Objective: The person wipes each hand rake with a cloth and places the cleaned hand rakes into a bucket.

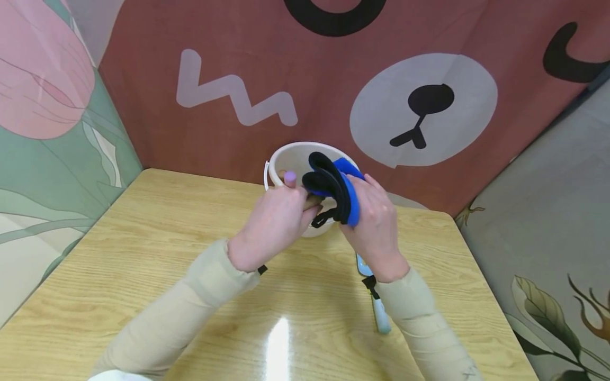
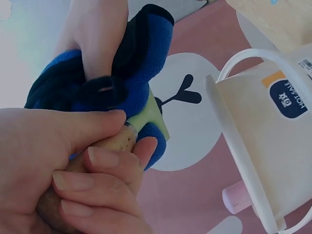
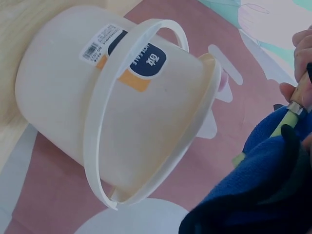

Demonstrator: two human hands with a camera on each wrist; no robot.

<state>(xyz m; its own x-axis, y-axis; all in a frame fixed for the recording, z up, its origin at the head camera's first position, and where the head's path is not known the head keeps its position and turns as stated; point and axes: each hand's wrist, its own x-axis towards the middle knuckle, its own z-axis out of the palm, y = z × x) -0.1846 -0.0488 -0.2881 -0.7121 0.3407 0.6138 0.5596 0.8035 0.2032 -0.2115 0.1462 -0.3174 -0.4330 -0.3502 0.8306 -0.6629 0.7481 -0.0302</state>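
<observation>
Both hands worked close together: the left hand (image 1: 272, 221) curled its fingers round a tool's wooden handle (image 2: 118, 140), and the right hand (image 1: 375, 218) gripped a blue-and-black cloth (image 1: 353, 200) bunched about its yellow-green blade (image 2: 149, 116). A utensil (image 1: 380, 316) lay on the table (image 1: 229, 338) near the right wrist; farther off stood a white bucket (image 3: 56, 83), a purple-ended stick (image 1: 289, 178) poking from it.

the head view was bright and evenly lit, a hard white glare streaking the smooth yellowish wood-grain table (image 1: 190, 222) at bottom centre, soft shadow to its right. both wrist views looked dimmer and hazier: the left bleached out at upper left, the right losing detail in the dark folds of the blue-and-black soft fabric cloth (image 3: 258, 175) at lower right.
</observation>
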